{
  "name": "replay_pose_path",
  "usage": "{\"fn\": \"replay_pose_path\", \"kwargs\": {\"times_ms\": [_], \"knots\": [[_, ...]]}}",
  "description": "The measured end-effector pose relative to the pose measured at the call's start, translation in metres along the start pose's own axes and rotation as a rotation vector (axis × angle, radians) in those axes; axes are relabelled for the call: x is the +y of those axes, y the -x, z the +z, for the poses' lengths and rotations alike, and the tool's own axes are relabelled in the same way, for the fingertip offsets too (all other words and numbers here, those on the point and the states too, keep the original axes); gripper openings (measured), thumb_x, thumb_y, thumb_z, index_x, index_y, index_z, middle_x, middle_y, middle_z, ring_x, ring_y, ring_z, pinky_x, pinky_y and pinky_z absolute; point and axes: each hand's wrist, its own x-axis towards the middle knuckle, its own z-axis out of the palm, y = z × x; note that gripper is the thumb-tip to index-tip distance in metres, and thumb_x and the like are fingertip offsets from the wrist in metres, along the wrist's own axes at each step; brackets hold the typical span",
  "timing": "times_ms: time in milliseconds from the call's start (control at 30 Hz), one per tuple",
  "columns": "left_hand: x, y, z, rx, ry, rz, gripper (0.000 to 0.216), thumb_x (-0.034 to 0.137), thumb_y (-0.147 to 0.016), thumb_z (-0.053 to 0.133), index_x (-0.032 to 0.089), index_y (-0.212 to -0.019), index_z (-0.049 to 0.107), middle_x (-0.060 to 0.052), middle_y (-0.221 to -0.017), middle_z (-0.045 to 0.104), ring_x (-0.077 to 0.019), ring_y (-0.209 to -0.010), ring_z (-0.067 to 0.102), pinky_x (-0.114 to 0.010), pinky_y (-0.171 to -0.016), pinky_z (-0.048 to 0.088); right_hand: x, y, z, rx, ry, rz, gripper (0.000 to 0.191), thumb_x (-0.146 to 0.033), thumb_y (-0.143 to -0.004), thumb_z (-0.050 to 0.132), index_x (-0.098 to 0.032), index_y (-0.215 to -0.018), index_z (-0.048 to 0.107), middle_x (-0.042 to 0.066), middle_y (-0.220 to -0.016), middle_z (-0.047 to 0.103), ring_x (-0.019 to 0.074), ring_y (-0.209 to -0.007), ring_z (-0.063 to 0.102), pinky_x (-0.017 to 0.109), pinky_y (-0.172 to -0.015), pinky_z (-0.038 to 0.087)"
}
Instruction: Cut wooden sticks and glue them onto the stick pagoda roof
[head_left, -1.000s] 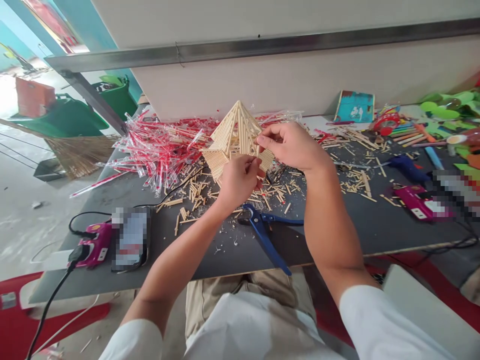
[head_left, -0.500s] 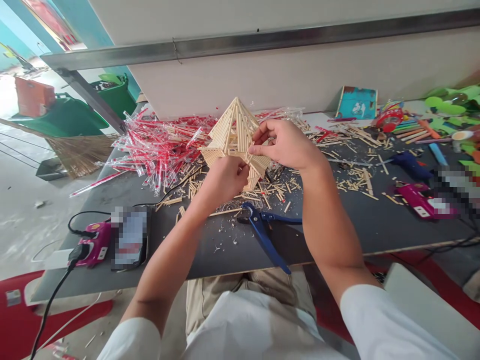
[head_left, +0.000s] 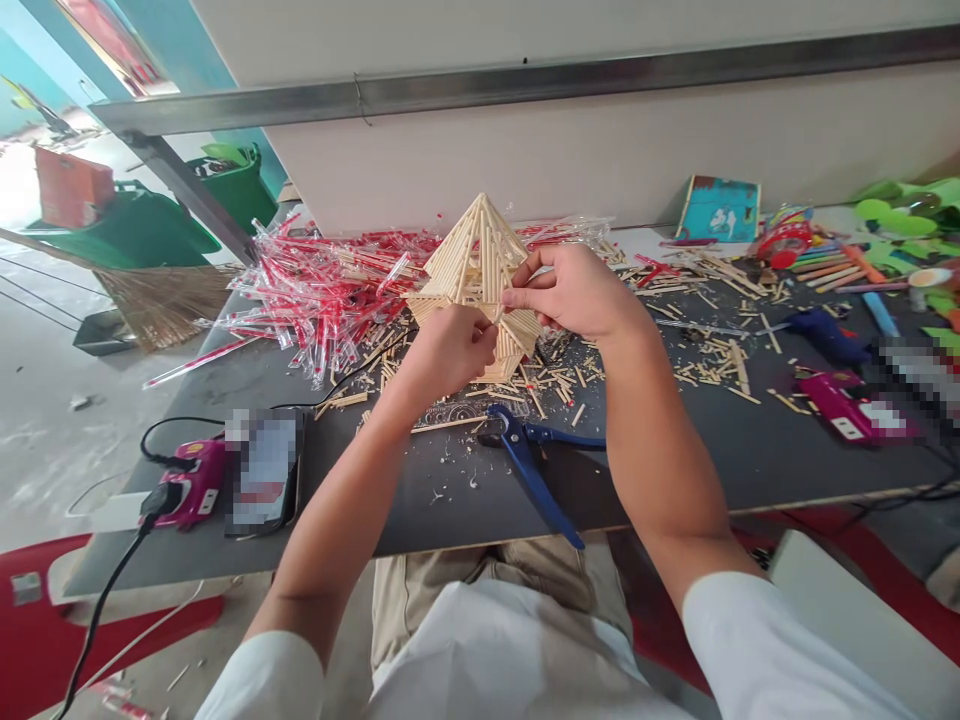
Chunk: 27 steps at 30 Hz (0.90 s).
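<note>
Stick pyramid (head_left: 474, 262) held over the dark table (head_left: 750, 455), centre of view, apex toward 12 o'clock; cannot tell whether its base touches the tabletop. Left hand (head_left: 450, 352) at 6 o'clock of the pyramid, fingers curled closed around its lower edge, firm grasp. Right hand (head_left: 576, 295) at 3 o'clock of the pyramid, thumb and forefinger pinched together on a stick at its right lower side, other fingers loosely bent. Both hands touch the pyramid, knuckles close to each other. Blue cutter (head_left: 534, 468) lies flat on the table at 6 o'clock of the hands, untouched, handles pointing toward the person. Cut stick ends (head_left: 559, 382) scattered under and around the pyramid. Heap of red-and-clear wrappers (head_left: 330, 285) at 9 o'clock of the pyramid. Pink glue gun (head_left: 189, 482) at 8 o'clock near the table edge, cord attached; second pink glue gun (head_left: 847, 412) at 4 o'clock, well apart.
</note>
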Motion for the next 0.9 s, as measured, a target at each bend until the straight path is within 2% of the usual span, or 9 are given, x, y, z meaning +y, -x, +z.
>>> {"fn": "replay_pose_path", "kwargs": {"times_ms": [433, 900], "knots": [[-0.0038, -0.0020, 0.0021, -0.014, -0.010, 0.012, 0.028, 0.028, -0.091, 0.052, 0.015, -0.074, 0.068, -0.006, -0.065, 0.074, -0.0113, -0.051, 0.064, -0.026, -0.052, 0.043, 0.0005, -0.0004, 0.0010, 0.002, -0.013, -0.063, 0.049, -0.051, -0.062, 0.096, -0.022, -0.077, 0.060, 0.002, -0.065, 0.067, 0.0121, -0.051, 0.053, 0.031, -0.042, 0.041], [-0.0003, -0.0026, 0.0044, -0.026, 0.000, -0.004, 0.026, 0.028, -0.090, 0.051, 0.016, -0.071, 0.064, -0.007, -0.069, 0.076, -0.0104, -0.051, 0.064, -0.025, -0.050, 0.044, 0.0038, -0.0024, -0.0005, -0.012, 0.027, -0.091, 0.047, -0.053, -0.067, 0.092, -0.022, -0.080, 0.061, 0.005, -0.070, 0.069, 0.0178, -0.063, 0.060, 0.035, -0.052, 0.046]]}}
